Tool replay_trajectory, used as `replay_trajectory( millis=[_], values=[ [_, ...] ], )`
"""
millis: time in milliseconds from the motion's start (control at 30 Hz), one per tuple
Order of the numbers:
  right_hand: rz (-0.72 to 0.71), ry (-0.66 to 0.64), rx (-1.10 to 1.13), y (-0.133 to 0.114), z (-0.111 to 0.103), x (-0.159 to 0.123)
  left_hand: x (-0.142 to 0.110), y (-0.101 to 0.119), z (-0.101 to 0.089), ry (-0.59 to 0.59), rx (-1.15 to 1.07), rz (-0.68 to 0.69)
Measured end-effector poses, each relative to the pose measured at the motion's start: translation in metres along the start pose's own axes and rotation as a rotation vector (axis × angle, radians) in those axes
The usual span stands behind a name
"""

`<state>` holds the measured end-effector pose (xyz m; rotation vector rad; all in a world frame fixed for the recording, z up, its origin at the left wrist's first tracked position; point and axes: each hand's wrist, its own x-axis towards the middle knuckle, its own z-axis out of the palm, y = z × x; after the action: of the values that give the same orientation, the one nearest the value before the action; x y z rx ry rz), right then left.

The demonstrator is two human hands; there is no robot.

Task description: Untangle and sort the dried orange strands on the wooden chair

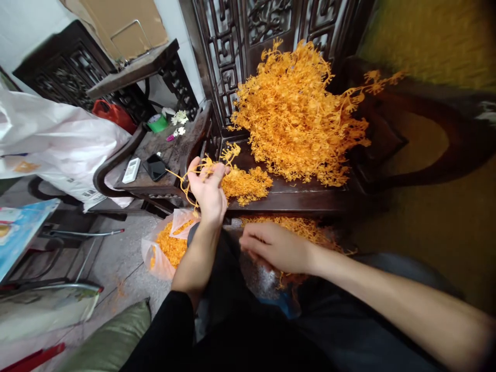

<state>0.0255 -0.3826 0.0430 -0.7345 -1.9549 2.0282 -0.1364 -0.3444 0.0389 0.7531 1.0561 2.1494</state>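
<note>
My left hand [209, 191] pinches an orange plastic flower stem [185, 190] whose branches stick out on both sides of the fingers. Right beside it, a small heap of orange sprigs [248, 185] lies on the dark carved wooden bench [302, 199]. Behind that rises a big pile of the same orange sprigs [298, 113], leaning against the carved backrest. Over my lap, my right hand [277, 245] is closed with its fingers curled under; whatever they hold, if anything, is hidden. Below it, more orange stems [294, 225] lie in front of the bench.
At my left, a clear plastic bag [149, 253] holds orange pieces on the floor. A side table [174, 150] carries a black phone [155, 166], a white remote [132, 170] and green tape [157, 123]. A large white sack [65, 139] stands further left, near an olive cushion [112, 336].
</note>
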Motion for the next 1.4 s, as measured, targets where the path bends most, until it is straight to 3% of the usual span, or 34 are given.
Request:
replay_trajectory(
  millis=[67,100,167,233,300,367,433,500,600,633,700,833,967,1033,1167,1267,1400],
  values=[
    [0.021,-0.086,0.041,-0.006,-0.006,-0.011,0.001,0.004,-0.003,-0.102,0.027,-0.056],
    [-0.029,-0.056,0.048,-0.011,-0.013,-0.016,-0.004,0.006,-0.004,-0.162,0.053,-0.105],
    [-0.209,0.139,-0.012,-0.022,-0.032,-0.026,-0.018,0.011,-0.005,-0.276,0.118,-0.215],
    [-0.356,0.417,-0.157,-0.030,-0.050,-0.031,-0.033,0.016,-0.003,-0.358,0.166,-0.302],
    [-0.391,0.631,-0.331,-0.031,-0.061,-0.030,-0.044,0.020,-0.001,-0.394,0.179,-0.350],
    [-0.373,0.670,-0.453,-0.027,-0.065,-0.024,-0.050,0.023,-0.001,-0.417,0.182,-0.371],
    [-0.395,0.607,-0.492,-0.024,-0.067,-0.017,-0.051,0.024,-0.002,-0.454,0.201,-0.376],
    [-0.496,0.729,-0.428,-0.026,-0.074,-0.013,-0.049,0.023,-0.005,-0.482,0.228,-0.379],
    [-0.690,1.208,-0.073,-0.031,-0.096,-0.013,-0.043,0.020,-0.010,-0.464,0.234,-0.366],
    [-0.707,1.240,0.057,-0.031,-0.103,-0.014,-0.041,0.019,-0.011,-0.452,0.221,-0.362],
    [-0.594,1.112,0.154,-0.028,-0.110,-0.016,-0.037,0.016,-0.011,-0.433,0.182,-0.355],
    [-0.273,0.625,-0.054,-0.015,-0.102,-0.019,-0.031,0.013,-0.006,-0.368,0.095,-0.285],
    [-0.163,0.362,-0.167,-0.008,-0.089,-0.015,-0.032,0.012,-0.003,-0.304,0.004,-0.191],
    [-0.156,0.338,-0.188,-0.006,-0.081,-0.009,-0.035,0.010,-0.001,-0.304,-0.015,-0.163],
    [-0.253,0.486,-0.175,-0.007,-0.064,0.004,-0.041,0.003,0.001,-0.301,0.030,-0.125],
    [-0.341,0.538,-0.323,-0.008,-0.057,0.006,-0.042,0.000,0.000,-0.306,0.088,-0.112],
    [-0.402,0.539,-0.579,-0.009,-0.058,0.000,-0.038,0.003,-0.003,-0.365,0.080,-0.227]
  ],
)
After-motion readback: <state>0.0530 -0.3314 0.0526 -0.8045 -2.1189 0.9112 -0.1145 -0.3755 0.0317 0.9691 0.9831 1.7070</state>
